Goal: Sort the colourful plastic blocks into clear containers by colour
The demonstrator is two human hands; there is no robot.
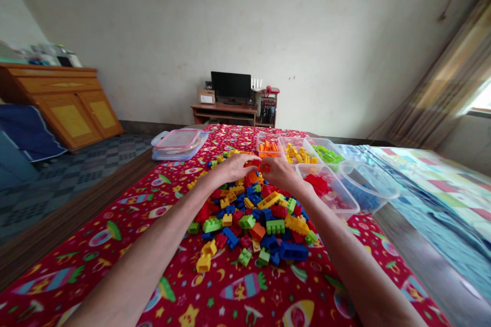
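Note:
A big heap of loose toy building bricks (pixel 247 222) in red, blue, yellow, green and orange covers the middle of the red patterned cloth (pixel 134 250). Over its far side, my left hand (pixel 240 167) and my right hand (pixel 279 171) come together, fingertips almost touching. Both hands are closed, with fingers curled inward. Red and orange show between and behind the fingertips, but what they grip is hidden. Just beyond my right hand stand clear plastic boxes: one with orange bricks (pixel 269 147), one with yellow bricks (pixel 301 153), one with green bricks (pixel 326 154), one with red bricks (pixel 318 183).
A round clear tub (pixel 389 191) with blue bricks stands right of the boxes. Stacked lids (pixel 180 143) lie at the cloth's far left. Beyond are a desk with a monitor (pixel 230 85) and a wooden cabinet (pixel 65 104). A bed (pixel 433 173) adjoins on the right.

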